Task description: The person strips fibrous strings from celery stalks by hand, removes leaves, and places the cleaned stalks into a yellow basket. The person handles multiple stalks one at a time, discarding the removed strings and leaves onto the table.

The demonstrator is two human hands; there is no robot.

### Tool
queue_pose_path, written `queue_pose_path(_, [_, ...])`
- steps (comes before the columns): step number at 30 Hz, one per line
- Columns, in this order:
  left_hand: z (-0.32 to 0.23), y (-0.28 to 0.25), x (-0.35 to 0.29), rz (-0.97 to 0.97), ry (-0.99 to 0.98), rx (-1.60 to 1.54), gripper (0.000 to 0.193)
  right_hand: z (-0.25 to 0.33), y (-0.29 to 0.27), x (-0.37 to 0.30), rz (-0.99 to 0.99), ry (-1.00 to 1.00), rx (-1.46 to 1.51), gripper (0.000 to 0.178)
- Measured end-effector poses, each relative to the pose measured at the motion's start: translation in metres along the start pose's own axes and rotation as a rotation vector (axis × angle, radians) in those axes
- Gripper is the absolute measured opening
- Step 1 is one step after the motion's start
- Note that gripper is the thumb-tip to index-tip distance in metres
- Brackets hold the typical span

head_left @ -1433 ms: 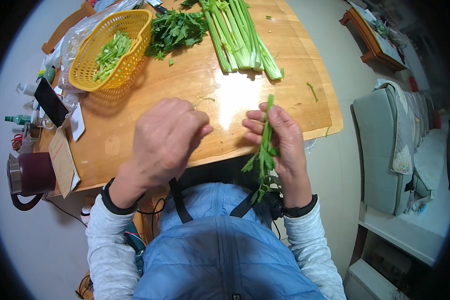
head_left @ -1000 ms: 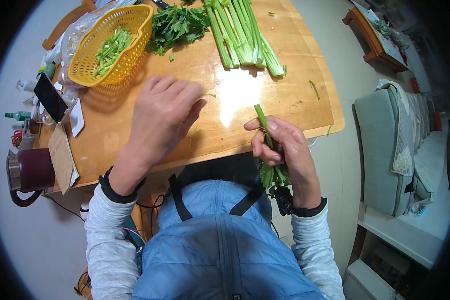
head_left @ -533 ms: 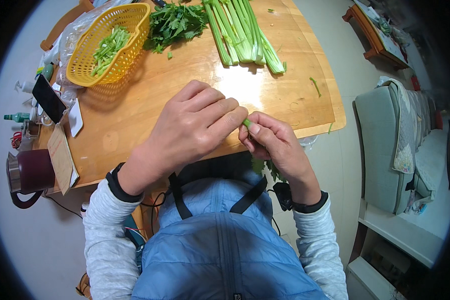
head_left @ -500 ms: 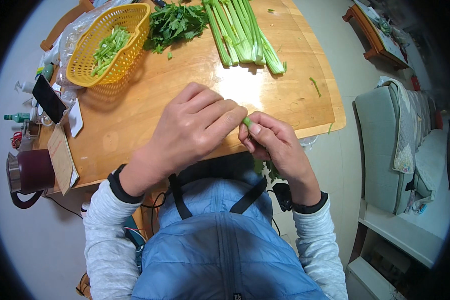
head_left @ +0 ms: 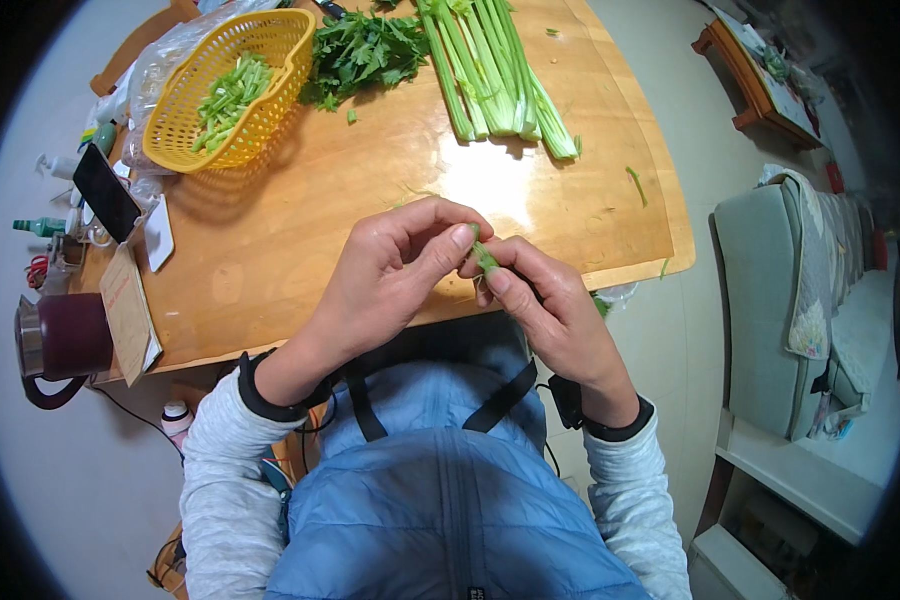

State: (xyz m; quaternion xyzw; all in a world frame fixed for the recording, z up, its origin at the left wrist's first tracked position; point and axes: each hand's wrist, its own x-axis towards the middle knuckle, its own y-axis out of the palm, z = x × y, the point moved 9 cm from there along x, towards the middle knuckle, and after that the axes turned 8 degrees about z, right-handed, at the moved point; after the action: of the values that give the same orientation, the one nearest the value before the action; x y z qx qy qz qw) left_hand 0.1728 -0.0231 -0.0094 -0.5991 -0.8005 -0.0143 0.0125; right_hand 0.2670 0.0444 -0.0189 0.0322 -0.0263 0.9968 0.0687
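My left hand [head_left: 395,255] pinches the upper end of a green celery stalk [head_left: 484,258] between thumb and fingers. Just right of it, my right hand [head_left: 550,305] grips the same stalk, its thumb lying along it. Most of the stalk is hidden by the right hand; a bit of green leaf [head_left: 601,304] shows behind that hand. Both hands are over the table's near edge. Beyond them lies a bundle of celery stalks [head_left: 500,90], with a heap of celery leaves [head_left: 375,52] to its left.
On the wooden table [head_left: 270,270], a yellow basket [head_left: 255,150] holds cut celery pieces [head_left: 232,98]. At the left stand a propped phone [head_left: 107,193], a notebook [head_left: 127,310] and a dark red jug [head_left: 75,335]. Celery scraps [head_left: 637,186] lie toward the right edge.
My left hand has turned from back-up to thumb showing and now pinches the stalk's end. More of the stalk shows between the hands. The view has shifted slightly.
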Motion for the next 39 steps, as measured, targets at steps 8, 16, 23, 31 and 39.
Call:
queue_pose_path(8, [-0.014,-0.050,-0.008,-0.251,0.092,-0.077,0.022,-0.009,0.000,-0.009,0.052,0.145,0.074,0.023])
queue_pose_path(16, [-0.171,-0.154,-0.033,-0.829,0.366,1.172,0.035,-0.008,0.003,-0.008,0.035,0.088,0.285,0.037])
queue_pose_path(23, [-0.077,0.020,-0.015,0.181,0.459,1.092,0.040,-0.011,0.014,-0.007,0.120,0.185,0.280,0.038])
queue_pose_path(31, [-0.056,0.017,-0.013,0.161,0.469,1.084,0.024,-0.016,0.009,-0.012,0.130,0.207,0.436,0.035])
queue_pose_path(39, [-0.055,0.022,-0.021,-0.065,0.553,1.222,0.023,-0.017,0.013,-0.011,0.059,0.220,0.476,0.030])
